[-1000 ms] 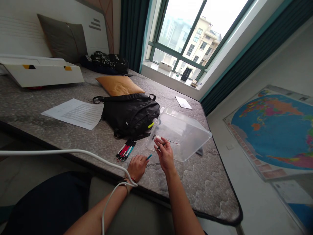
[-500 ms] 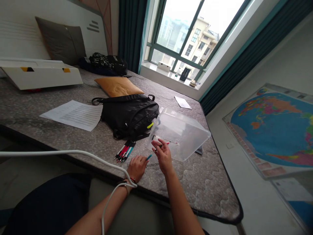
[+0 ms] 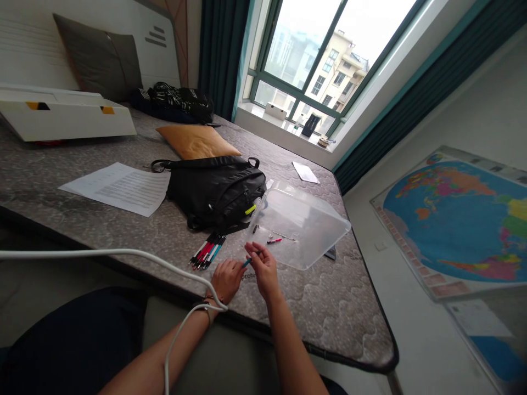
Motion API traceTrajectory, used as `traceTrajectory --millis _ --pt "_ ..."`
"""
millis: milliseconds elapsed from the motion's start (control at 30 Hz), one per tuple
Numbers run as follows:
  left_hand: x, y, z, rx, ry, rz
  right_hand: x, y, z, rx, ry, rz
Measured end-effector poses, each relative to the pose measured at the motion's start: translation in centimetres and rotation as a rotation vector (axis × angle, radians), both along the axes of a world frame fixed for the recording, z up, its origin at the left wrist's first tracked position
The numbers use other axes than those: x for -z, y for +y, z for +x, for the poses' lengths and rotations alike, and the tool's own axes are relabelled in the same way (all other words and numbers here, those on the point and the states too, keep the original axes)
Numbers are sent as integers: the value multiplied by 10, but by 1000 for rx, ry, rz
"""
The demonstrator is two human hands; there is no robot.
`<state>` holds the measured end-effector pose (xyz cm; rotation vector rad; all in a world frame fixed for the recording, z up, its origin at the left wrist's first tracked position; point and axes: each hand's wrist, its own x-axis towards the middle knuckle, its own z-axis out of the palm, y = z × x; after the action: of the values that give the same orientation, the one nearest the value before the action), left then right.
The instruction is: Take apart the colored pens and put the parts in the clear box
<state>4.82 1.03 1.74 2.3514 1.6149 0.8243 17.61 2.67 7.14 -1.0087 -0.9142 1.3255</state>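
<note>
My left hand [image 3: 228,280] rests near the mattress edge, its fingers closed on one end of a blue pen part [image 3: 246,263]. At the other end of that part, my right hand [image 3: 263,269] has its fingertips bent around it; whether it is one piece or two is too small to tell. Left of my hands lies a row of several pens [image 3: 208,250] in black, white, red and blue. Beyond my right hand is a clear plastic bin [image 3: 313,230] on its side, with a red and black pen piece [image 3: 274,241] and small dark bits in it.
A black backpack [image 3: 218,189] lies behind the pens, with an orange cushion [image 3: 197,141] beyond it. Printed paper [image 3: 119,189] is on the mattress [image 3: 329,312] at left. A white cable [image 3: 123,253] crosses in front and loops over my left wrist. A phone-like dark object [image 3: 331,252] sits beside the bin.
My right hand has come left and closer to my left hand, its fingertips now at the blue part. The red and black piece in the bin shows more fully.
</note>
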Motion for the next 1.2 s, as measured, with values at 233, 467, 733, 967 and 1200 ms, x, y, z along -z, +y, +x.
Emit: traceTrajectory --millis 233,467,733,967,1200 --pt "0 -1 0 24 1 -18 2 2 -4 28 8 -12" --pt "-1 -1 -1 34 -2 -9 2 6 -7 62 10 -66" --pt "-1 -1 0 16 -16 -23 11 7 -6 118 -19 -66" --pt "3 0 0 12 -31 -10 18 3 -10 190 -78 -53" --pt "6 1 1 3 -35 28 21 -10 -10 127 14 -51"
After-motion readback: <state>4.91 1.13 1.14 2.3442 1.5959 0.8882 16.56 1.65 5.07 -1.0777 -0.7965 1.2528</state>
